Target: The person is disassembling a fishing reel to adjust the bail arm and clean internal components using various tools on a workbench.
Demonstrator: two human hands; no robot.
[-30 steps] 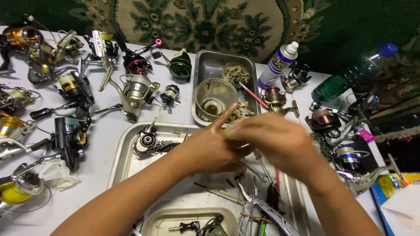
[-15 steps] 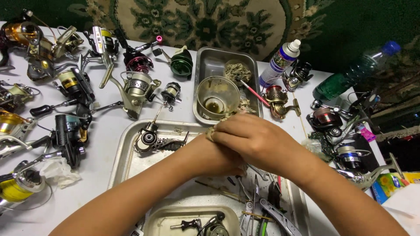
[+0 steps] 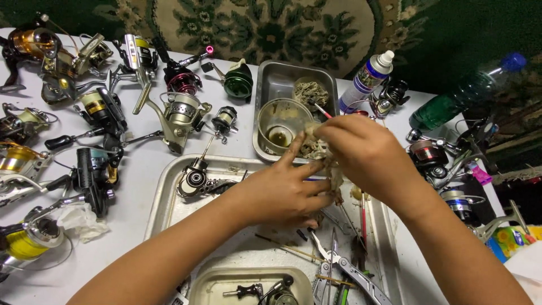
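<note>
Both hands meet over the big tray [image 3: 169,209]. Left hand [image 3: 285,192] cups a grimy rag [image 3: 316,148]; right hand [image 3: 367,149] pinches it shut from two o'clock, likely wiping a hidden part.

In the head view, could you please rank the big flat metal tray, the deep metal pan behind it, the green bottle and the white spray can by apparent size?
1. Big flat metal tray
2. Deep metal pan
3. Green bottle
4. White spray can
The bottle and can lie at a similar distance, so that order looks sound.
</note>
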